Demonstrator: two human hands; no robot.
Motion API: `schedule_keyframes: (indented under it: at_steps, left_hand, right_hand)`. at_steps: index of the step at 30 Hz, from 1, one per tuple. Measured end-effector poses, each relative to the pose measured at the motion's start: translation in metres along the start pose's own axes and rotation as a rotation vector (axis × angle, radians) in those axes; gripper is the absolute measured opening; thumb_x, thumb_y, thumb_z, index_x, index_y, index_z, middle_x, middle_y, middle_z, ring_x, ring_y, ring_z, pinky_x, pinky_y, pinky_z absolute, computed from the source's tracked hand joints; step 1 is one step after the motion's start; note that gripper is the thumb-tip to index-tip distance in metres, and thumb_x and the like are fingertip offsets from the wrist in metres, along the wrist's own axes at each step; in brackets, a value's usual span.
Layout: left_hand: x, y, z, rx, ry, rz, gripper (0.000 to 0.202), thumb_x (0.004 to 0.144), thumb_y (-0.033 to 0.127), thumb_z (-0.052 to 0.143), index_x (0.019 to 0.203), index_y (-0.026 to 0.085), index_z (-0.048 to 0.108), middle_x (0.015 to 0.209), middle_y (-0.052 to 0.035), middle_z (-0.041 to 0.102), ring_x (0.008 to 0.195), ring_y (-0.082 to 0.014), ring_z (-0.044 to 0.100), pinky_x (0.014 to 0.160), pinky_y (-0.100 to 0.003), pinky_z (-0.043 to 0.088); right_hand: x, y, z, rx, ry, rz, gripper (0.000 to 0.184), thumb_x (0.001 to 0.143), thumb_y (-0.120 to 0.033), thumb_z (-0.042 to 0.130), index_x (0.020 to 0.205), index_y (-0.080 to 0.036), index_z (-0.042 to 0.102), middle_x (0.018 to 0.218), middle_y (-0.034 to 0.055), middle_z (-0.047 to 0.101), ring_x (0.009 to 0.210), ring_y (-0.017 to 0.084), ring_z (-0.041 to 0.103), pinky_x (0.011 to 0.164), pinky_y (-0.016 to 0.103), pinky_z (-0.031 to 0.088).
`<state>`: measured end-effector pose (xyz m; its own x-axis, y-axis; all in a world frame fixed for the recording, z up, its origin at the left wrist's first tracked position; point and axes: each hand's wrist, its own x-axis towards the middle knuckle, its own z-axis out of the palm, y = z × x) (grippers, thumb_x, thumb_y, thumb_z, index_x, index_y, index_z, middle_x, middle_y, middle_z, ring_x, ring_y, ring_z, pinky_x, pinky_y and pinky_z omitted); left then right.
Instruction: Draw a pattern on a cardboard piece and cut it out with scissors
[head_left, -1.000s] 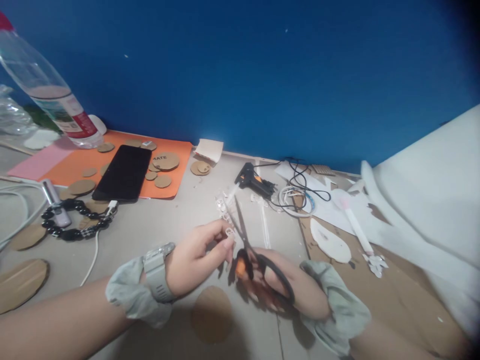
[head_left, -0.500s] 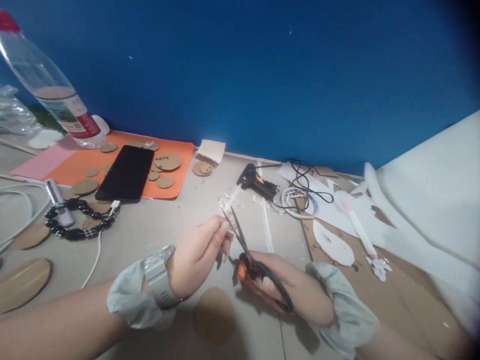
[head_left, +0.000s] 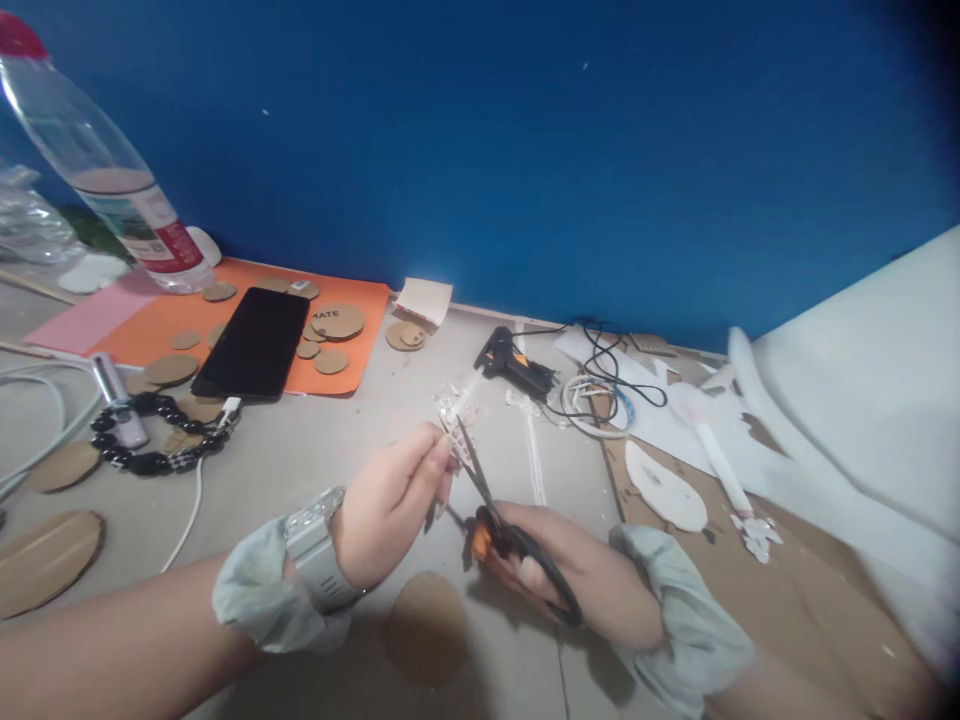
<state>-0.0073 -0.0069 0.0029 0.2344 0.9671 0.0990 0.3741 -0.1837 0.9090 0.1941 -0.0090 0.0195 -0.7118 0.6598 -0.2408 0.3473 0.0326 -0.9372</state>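
Black-and-orange scissors (head_left: 491,520) are in my right hand (head_left: 570,570), my fingers through the handles and the blades slightly parted. The blades point up and left, their tips beside the fingertips of my left hand (head_left: 397,495). That left hand is closed in a pinch; whatever it holds is too small and hidden to make out. Just beyond the blade tips lie clear, crumpled glue scraps (head_left: 457,405) at the nozzle of a black hot glue gun (head_left: 517,362). A round cardboard disc (head_left: 427,630) lies on the table below my hands.
To the left are a phone (head_left: 255,343) on orange paper (head_left: 360,340), several cardboard discs, a beaded bracelet (head_left: 150,463) and a tall bottle (head_left: 127,205). Rightward lie a tape roll (head_left: 600,405), black cable, white cut-outs (head_left: 665,485) and a cardboard sheet (head_left: 750,620). A blue wall stands behind.
Both hands have shifted slightly left, and the scissors' blades have come a little closer together beside my left fingertips. The things on the table lie as before.
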Motion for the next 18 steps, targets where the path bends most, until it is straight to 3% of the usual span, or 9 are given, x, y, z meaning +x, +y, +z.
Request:
schedule_keyframes:
  at_steps: [18]
  left_hand:
    - [0.0019,0.0013,0.0002,-0.008,-0.039,-0.001,0.034,0.099,0.031,0.029,0.071,0.019,0.045,0.057,0.0061,0.05,0.053,-0.0084,0.049,0.061,-0.021,0.041]
  right_hand:
    - [0.0009,0.0016,0.0012,-0.015,-0.01,0.022,0.068,0.081,-0.075,0.033,0.09,-0.013,0.058,0.073,0.002,0.052,0.063,0.014,0.046,0.06,0.025,0.041]
